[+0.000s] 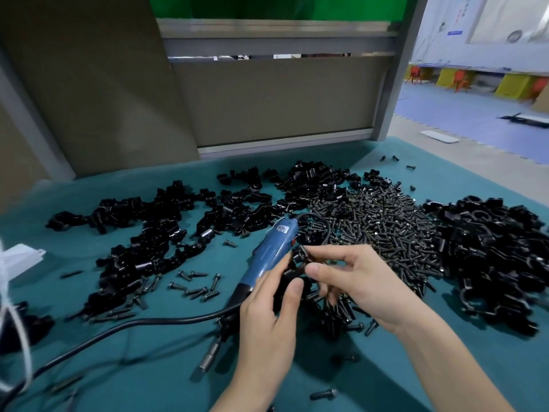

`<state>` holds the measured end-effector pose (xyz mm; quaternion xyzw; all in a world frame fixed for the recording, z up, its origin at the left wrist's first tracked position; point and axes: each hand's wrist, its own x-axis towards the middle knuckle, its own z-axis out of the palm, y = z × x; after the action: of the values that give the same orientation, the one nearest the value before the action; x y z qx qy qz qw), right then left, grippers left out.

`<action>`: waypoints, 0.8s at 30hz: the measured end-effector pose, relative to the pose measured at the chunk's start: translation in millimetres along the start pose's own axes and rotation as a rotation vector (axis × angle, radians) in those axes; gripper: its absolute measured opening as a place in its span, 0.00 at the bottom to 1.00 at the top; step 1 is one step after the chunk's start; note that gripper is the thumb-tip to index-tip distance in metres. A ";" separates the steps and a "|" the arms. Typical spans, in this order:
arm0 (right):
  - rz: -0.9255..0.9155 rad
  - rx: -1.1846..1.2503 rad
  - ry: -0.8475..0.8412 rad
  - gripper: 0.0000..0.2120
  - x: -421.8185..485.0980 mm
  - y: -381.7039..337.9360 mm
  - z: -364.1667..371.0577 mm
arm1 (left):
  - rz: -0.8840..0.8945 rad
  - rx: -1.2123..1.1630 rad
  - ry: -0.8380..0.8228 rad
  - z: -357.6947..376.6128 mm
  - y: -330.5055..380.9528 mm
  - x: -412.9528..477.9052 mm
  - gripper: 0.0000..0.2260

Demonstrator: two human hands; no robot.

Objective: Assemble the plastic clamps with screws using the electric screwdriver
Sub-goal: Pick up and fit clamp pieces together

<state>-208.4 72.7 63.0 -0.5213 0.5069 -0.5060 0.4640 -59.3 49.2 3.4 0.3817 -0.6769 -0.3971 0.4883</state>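
Fingers of the left hand (pixel 267 319) and the right hand (pixel 365 283) are being curled round one black plastic clamp (pixel 295 264), which is being gripped between both just above the teal table (pixel 74 257). Close behind the left hand, the blue electric screwdriver (pixel 269 257) is being left lying on that table, while a screw heap (pixel 383 230) is being flanked by clamp piles (pixel 148 233) on either side beyond.

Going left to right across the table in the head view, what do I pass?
From the left: white plastic piece → left pile of black clamps → blue electric screwdriver → pile of screws → right pile of black clamps.
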 end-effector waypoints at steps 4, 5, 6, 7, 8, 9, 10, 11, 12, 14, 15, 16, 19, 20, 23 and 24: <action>0.020 0.015 -0.020 0.15 -0.8 -1.2 1.5 | -0.032 -0.093 -0.021 -0.4 -0.6 1.3 0.24; 0.023 0.015 -0.018 0.16 -1.0 -2.0 1.7 | -0.037 -0.109 -0.023 -0.6 -0.1 1.7 0.23; 0.020 0.017 -0.015 0.16 -0.8 -1.9 2.0 | -0.048 -0.125 -0.026 -0.9 0.7 1.8 0.23; 0.018 0.021 -0.014 0.16 -0.9 -2.1 2.5 | -0.061 -0.141 -0.024 -1.3 1.1 1.9 0.22; 0.014 0.026 -0.018 0.15 -0.6 -1.8 3.2 | -0.071 -0.159 -0.017 -1.9 1.0 2.1 0.21; 0.016 0.026 -0.025 0.14 -0.7 -2.4 4.1 | -0.079 -0.177 -0.008 -2.8 1.2 2.4 0.19; 0.018 0.027 -0.032 0.14 -0.7 -1.9 4.6 | -0.086 -0.191 -0.002 -3.3 1.8 3.0 0.17; 0.023 0.030 -0.036 0.15 -0.7 -1.8 5.0 | -0.087 -0.198 -0.001 -3.6 2.6 3.4 0.17; 0.021 0.035 -0.039 0.15 -0.5 -1.3 4.7 | -0.084 -0.201 -0.003 -4.0 3.0 3.5 0.17; 0.009 0.035 -0.047 0.16 -0.4 -1.0 3.7 | -0.076 -0.211 -0.014 -4.4 3.9 4.0 0.17; 0.002 0.032 -0.055 0.16 -0.4 -0.9 3.4 | -0.067 -0.220 -0.019 -4.6 4.3 4.1 0.17; -0.005 0.028 -0.063 0.17 0.0 -0.2 3.4 | -0.059 -0.233 -0.025 -4.8 4.6 3.9 0.17; -0.010 0.013 -0.061 0.18 1.6 2.0 4.0 | -0.050 -0.271 -0.038 -5.3 5.5 4.2 0.16; -0.010 0.007 -0.056 0.18 1.6 2.5 4.3 | -0.049 -0.284 -0.038 -5.4 5.7 4.3 0.14; -0.012 0.021 -0.050 0.16 1.0 2.4 4.5 | -0.043 -0.309 -0.029 -6.0 8.4 6.1 0.12; -0.008 0.068 -0.046 0.15 0.9 2.2 4.9 | -0.034 -0.311 -0.026 -6.5 9.7 6.8 0.12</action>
<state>-203.7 71.5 60.6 -0.5187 0.4765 -0.5127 0.4910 -55.8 45.7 16.0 0.3078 -0.6069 -0.5104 0.5258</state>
